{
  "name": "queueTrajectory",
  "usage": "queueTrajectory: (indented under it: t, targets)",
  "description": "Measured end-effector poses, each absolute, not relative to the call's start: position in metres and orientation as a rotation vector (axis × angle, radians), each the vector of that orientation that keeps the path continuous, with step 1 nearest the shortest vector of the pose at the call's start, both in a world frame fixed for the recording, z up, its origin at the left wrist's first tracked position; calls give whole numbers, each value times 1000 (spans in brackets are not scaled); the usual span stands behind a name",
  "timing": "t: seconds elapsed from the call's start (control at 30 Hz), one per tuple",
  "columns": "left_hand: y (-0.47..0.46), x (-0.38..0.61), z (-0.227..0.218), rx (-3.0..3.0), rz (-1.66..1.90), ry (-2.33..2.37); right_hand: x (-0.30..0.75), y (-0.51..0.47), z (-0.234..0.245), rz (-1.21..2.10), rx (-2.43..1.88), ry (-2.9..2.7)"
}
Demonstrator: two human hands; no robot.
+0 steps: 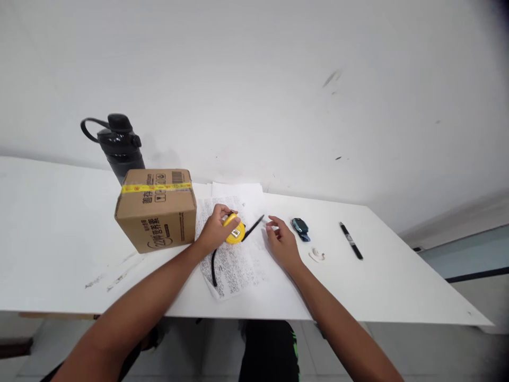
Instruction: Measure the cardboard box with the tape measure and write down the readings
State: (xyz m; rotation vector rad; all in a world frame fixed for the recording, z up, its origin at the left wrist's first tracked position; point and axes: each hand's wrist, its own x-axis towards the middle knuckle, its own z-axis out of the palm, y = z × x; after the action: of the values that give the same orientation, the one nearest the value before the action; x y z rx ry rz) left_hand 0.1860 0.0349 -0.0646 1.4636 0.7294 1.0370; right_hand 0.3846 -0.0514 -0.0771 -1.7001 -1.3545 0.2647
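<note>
My left hand is closed around a yellow tape measure that rests on a printed sheet of paper. A black strap trails from the tape measure toward me. Its dark blade tip sticks out to the right. My right hand lies on the paper just right of that tip, fingers loosely spread and holding nothing.
A cardboard box with yellow tape stands left of the paper, a black bottle behind it. Right of my hands lie a small blue device, a small white piece and a black marker on the white table.
</note>
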Motion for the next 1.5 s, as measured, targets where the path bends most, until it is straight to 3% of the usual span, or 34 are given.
queueTrajectory:
  t: [0.43, 1.5]
  targets:
    - [12, 175, -47, 2129, 968, 947, 383, -47, -79, 220, -1601, -1466]
    - [14, 175, -48, 2127, 975, 982, 382, -49, -74, 228, -1619, -1529]
